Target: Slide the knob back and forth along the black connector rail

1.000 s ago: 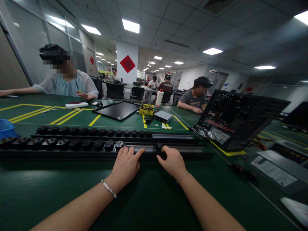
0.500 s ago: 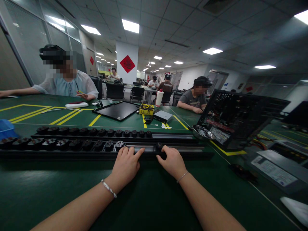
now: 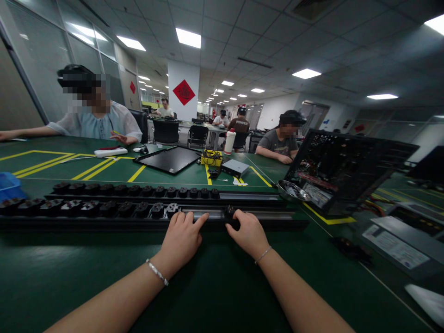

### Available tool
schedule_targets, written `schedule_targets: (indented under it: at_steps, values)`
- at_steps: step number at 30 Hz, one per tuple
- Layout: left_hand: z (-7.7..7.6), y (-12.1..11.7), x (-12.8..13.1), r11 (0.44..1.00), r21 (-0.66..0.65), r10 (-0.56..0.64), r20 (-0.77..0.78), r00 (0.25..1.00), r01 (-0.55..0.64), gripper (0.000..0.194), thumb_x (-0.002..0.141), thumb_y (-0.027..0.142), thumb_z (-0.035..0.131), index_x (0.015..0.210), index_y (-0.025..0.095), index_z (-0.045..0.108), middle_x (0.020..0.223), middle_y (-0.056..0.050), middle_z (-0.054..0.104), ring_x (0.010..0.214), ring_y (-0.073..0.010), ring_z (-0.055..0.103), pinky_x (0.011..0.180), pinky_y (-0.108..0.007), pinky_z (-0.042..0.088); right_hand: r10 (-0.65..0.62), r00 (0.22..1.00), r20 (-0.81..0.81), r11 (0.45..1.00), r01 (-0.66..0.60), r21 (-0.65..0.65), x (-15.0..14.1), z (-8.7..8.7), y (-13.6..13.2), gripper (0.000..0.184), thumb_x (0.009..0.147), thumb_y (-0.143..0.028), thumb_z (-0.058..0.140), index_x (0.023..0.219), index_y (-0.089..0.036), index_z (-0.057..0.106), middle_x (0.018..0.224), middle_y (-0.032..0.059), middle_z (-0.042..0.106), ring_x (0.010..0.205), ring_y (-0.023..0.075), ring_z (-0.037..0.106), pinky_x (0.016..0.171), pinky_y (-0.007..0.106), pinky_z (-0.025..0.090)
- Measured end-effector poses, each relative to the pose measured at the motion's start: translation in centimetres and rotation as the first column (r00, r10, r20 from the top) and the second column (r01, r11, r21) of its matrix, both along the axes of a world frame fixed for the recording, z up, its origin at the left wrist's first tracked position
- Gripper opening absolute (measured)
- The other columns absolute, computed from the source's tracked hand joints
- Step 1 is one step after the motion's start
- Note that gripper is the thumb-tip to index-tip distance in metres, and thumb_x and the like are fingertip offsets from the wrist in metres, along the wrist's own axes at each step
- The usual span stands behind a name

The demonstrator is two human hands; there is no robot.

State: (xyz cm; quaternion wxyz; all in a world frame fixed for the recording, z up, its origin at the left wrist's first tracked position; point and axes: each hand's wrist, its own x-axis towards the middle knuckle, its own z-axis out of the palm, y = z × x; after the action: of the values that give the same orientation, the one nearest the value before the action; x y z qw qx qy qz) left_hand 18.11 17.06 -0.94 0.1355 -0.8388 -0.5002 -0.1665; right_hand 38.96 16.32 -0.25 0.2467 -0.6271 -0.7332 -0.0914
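Observation:
Two long black power tracks run crosswise on the table. The near track (image 3: pixel 104 224) and the far track (image 3: pixel 249 197) each carry a row of black socket modules (image 3: pixel 142 209). My left hand (image 3: pixel 182 235) lies over the near track, right of its row of sockets, fingertips on the track and thumb stretched out to the right. My right hand (image 3: pixel 248 231) pinches a single black socket module (image 3: pixel 229 212) between thumb and fingers. That module sits at the near track's metal-lined channel (image 3: pixel 274 215), apart from the row; whether it is seated is hidden.
An open computer case (image 3: pixel 347 171) stands at right, beside a metal bowl (image 3: pixel 293 190) and a power supply (image 3: pixel 398 240). Behind the tracks lie a black screen panel (image 3: pixel 171 159), a yellow box of cables (image 3: pixel 211 158) and a silver drive (image 3: pixel 235 167). A blue bin (image 3: pixel 10 186) is at left. Co-workers sit opposite.

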Motion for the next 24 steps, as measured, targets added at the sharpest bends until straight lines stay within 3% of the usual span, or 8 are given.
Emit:
schedule_targets:
  at_steps: [16,24]
  values:
    - [0.0,0.0,0.0,1.0,0.011,0.007,-0.011,1.0,-0.007,0.052,0.078,0.022,0.051,0.129,0.032,0.046,0.093,-0.006,0.056,0.091,-0.0245,0.048,0.089,-0.039,0.032,0.005,1.0,-0.009,1.0,-0.005,-0.005,0.2,0.0,-0.1,0.011,0.074,-0.03,0.06,0.078,-0.022,0.053,0.076,0.0024,0.062,0.077,0.0185,0.057,0.074,0.029,0.04]
    - [0.0,0.1,0.0,1.0,-0.004,-0.004,-0.004,1.0,0.004,0.052,0.079,0.022,0.049,0.13,0.032,0.046,0.094,-0.007,0.056,0.092,-0.0242,0.049,0.09,-0.04,0.032,0.102,0.995,-0.019,0.994,-0.103,-0.035,1.4,-0.3,0.0,0.015,0.077,-0.027,0.057,0.092,-0.022,0.061,0.095,0.0036,0.067,0.087,0.0182,0.06,0.083,0.032,0.042]
